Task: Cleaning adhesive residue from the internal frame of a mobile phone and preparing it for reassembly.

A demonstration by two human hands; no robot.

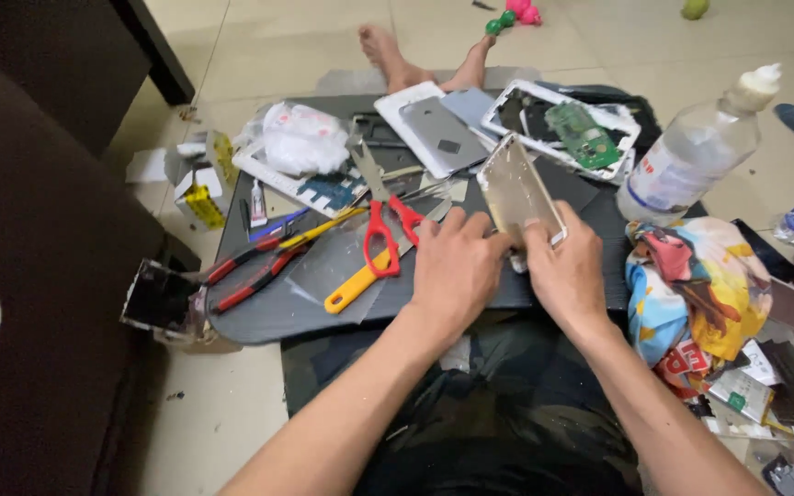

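Pale floor tiles surround a dark low board (pixel 259 312) crowded with red-handled scissors (pixel 388 234), red pliers (pixel 250 276), a yellow-handled tool (pixel 351 287), stripped phone shells with a green circuit board (pixel 583 133), a clear squeeze bottle (pixel 691 156) and a colourful rag (pixel 696 285) off to the right. From the head view, both hands meet at the board's near edge: the left hand (pixel 457 266) and right hand (pixel 564 271) pinch the lower end of a gold phone frame (pixel 518 195), tilted upward between them. It looks bare and emptied already, so stripping seems done and refitting is left, by my judgement.
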